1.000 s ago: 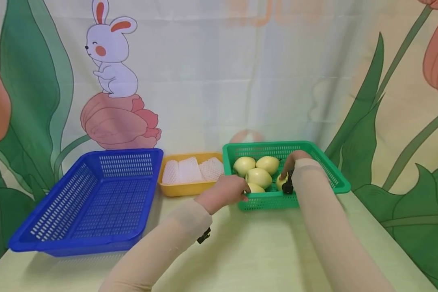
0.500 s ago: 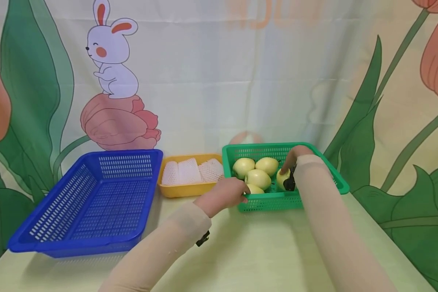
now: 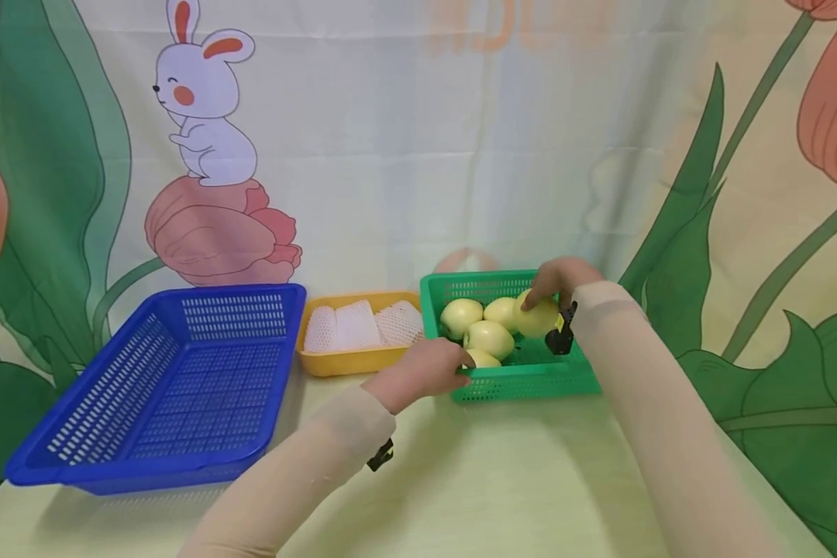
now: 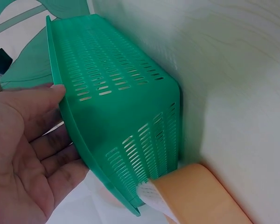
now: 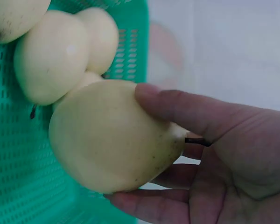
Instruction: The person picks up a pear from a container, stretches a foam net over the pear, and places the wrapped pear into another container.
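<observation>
My right hand (image 3: 565,280) holds a pale yellow pear (image 5: 114,135) between thumb and fingers, above the green basket (image 3: 530,383). Its dark stem points toward the palm in the right wrist view. Several other pears (image 3: 488,339) lie in the left part of that basket, one partly behind the front rim. At the basket's front left corner, my left hand (image 3: 428,366) grips the rim, with the thumb on the outer side and the fingers behind it in the left wrist view (image 4: 32,144).
A yellow tray (image 3: 352,362) with white foam net sleeves (image 3: 359,325) stands just left of the green basket. Farther left is a large blue basket (image 3: 202,403) with nothing visible inside. A printed curtain (image 3: 390,155) hangs behind the table (image 3: 460,480).
My right hand has raised the pear from the basket floor, moving up and slightly left. My left hand stays on the rim. The head view has shifted a little.
</observation>
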